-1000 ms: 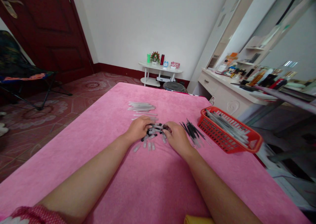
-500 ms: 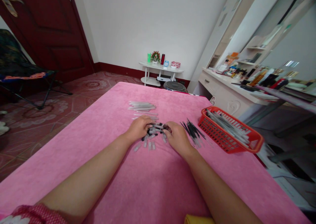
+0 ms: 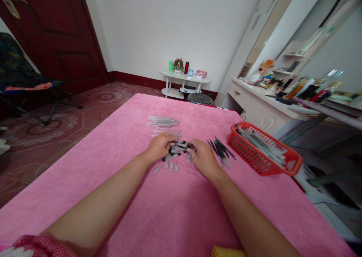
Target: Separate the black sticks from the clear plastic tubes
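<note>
On the pink cloth, small clear and black pen caps (image 3: 177, 150) lie in a loose heap between my two hands. My left hand (image 3: 158, 146) closes its curled fingers on caps at the heap's left side. From the right, my right hand (image 3: 202, 156) pinches at caps, thumb and fingers bent together; its fingertips are partly hidden. Some loose clear caps (image 3: 175, 167) lie nearer me. Behind my left hand rests a row of clear pen barrels (image 3: 162, 121). Right of my right hand is a fanned pile of black-tipped pen refills (image 3: 221, 149).
A red plastic basket (image 3: 249, 160) filled with clear pen parts stands at the table's right side. Something yellow (image 3: 227, 251) shows at the near edge. Beyond the pink-covered table (image 3: 85, 166) are a dressing table (image 3: 254, 102) and a small white stand (image 3: 172, 93).
</note>
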`<state>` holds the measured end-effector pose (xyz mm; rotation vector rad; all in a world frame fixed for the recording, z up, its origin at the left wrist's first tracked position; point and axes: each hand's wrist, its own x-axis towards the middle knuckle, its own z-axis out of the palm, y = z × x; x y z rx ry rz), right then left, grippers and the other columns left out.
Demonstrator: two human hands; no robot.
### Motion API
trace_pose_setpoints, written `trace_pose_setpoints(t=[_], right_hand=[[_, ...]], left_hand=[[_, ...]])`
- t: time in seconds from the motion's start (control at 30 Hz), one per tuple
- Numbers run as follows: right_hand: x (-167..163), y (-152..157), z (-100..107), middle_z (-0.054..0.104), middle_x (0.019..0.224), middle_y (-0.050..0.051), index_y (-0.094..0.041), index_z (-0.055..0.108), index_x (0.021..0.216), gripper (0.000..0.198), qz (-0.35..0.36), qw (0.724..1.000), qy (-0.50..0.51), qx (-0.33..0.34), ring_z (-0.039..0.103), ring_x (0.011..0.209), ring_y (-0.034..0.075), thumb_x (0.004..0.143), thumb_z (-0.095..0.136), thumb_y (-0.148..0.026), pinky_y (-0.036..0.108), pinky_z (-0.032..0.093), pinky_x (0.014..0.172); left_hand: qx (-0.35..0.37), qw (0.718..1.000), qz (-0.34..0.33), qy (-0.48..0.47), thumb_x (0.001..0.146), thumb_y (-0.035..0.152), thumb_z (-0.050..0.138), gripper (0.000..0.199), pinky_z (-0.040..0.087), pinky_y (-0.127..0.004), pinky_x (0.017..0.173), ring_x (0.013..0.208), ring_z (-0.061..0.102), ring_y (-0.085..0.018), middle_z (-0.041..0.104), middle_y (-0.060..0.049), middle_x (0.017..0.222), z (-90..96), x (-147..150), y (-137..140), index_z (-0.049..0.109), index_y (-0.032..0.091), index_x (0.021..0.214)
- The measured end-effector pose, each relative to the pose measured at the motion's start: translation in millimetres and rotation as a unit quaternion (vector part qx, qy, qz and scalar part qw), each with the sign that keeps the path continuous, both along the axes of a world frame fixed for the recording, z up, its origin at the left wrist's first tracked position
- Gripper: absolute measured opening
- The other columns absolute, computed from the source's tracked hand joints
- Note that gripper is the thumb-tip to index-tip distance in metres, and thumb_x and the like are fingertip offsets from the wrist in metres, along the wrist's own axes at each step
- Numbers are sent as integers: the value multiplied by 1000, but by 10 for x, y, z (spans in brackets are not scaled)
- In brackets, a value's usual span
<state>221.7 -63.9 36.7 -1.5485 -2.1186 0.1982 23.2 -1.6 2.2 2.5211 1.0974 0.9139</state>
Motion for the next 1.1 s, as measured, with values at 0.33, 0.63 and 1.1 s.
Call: trace_pose_setpoints(t=[0.33, 0.63, 1.1], right_hand=[[2, 3, -17, 67, 87, 6, -17, 64, 89, 11, -2, 1000, 0, -4, 59, 77, 16, 82, 56, -17, 25, 39, 71], [6, -7, -6, 67, 87, 6, -17, 64, 90, 12, 1, 1000, 2, -4, 59, 77, 15, 82, 56, -16, 24, 40, 71], [-1, 0, -15, 66, 86, 5, -18, 63, 88, 11, -4, 1000, -2, -6, 58, 76, 15, 81, 55, -16, 24, 39, 70]], left_hand=[[1, 1000, -2, -4, 77, 6, 55, 32, 47, -33, 86, 97, 61, -20, 70, -6, 98, -21, -4, 6, 70, 21, 101], [-11, 1000, -8, -11, 78, 7, 55, 33, 46, -34, 88, 99, 60, -19, 70, -6, 98, -6, 1, 8, 70, 22, 103], [-3, 1000, 5, -1, 79, 8, 54, 35, 46, -35, 91, 102, 60, -20, 69, -6, 105, -23, -2, 10, 69, 22, 107]])
